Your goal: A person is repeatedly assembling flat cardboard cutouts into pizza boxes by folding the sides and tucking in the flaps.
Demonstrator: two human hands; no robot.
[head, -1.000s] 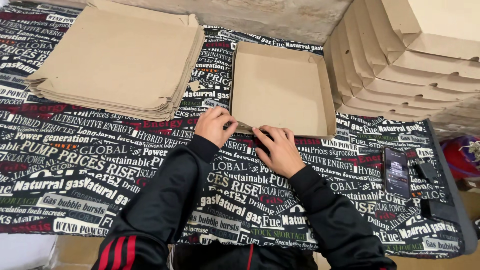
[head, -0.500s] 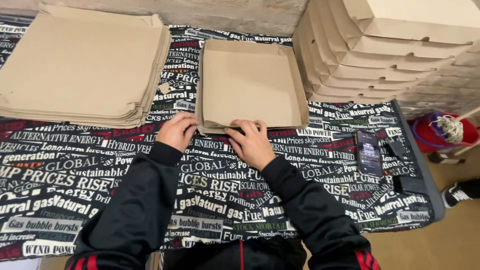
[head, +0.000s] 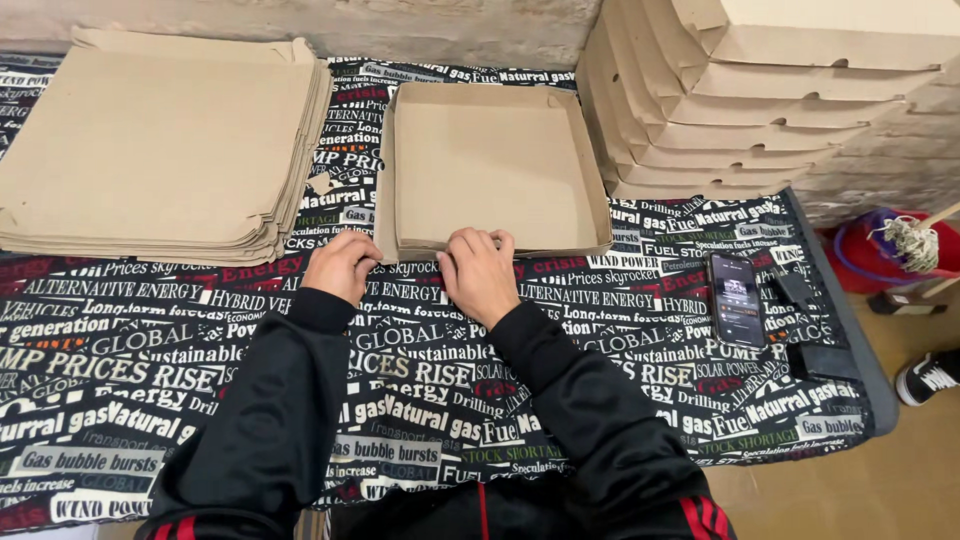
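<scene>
Both hands — left hand (head: 342,265), right hand (head: 480,272) — press the near wall of the half-folded box (head: 495,165); flat sheets (head: 150,150) wait, finished boxes (head: 760,90) stacked.

packing workshop: stacked cardboard boxes (head: 800,80)

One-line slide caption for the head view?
Both hands, left and right, press the near wall of an open cardboard box on a printed tablecloth.

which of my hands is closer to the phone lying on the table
Right. Your right hand rests on the near wall of the open cardboard box, left of the phone. Your left hand is farther left, at the box's near-left corner.
</scene>
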